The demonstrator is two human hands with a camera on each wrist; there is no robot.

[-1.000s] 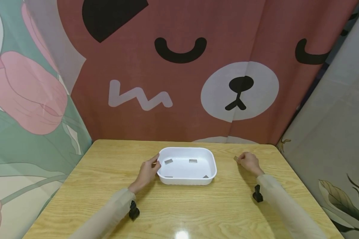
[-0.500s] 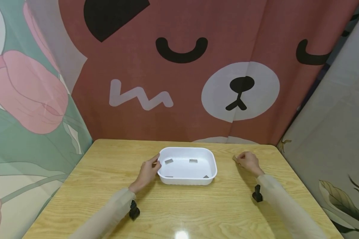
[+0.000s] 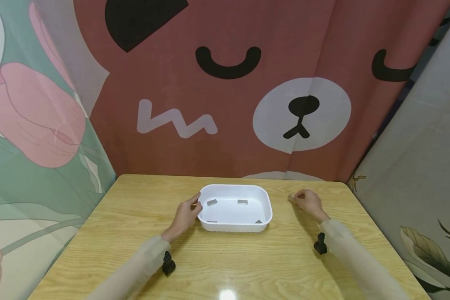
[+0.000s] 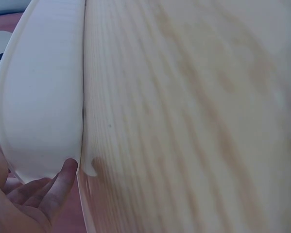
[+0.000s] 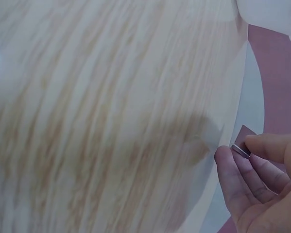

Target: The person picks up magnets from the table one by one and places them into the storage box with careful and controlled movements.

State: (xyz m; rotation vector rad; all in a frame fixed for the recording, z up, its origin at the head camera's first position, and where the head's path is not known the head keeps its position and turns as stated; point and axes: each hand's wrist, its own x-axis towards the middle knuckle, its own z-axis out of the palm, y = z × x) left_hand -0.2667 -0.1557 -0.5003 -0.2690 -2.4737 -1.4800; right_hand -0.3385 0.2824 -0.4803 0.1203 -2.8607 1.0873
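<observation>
A white rectangular tray (image 3: 232, 228) with rounded corners stands near the back middle of the table. My left hand (image 3: 183, 216) holds its left end; in the left wrist view the fingertips (image 4: 67, 170) press against the outer wall. To the right of the tray, over the table, my right hand (image 3: 310, 202) pinches a small flat rectangular metal piece (image 5: 243, 138) between thumb and fingers. Inside the tray lie several similar silvery pieces, among them one piece (image 3: 242, 201) near the back wall and another piece (image 3: 211, 202) at the left.
Both hands are over a light wood-grain table (image 3: 225, 258). Behind it hangs a red-brown curtain (image 3: 232, 158) with a bear face, with patterned cloth at both sides. Each wrist wears a black camera, one camera (image 3: 168, 264) being at the left cuff.
My right hand has moved slightly left toward the tray with the metal piece, which has turned a little between the fingers. The left hand and tray have stayed in place.
</observation>
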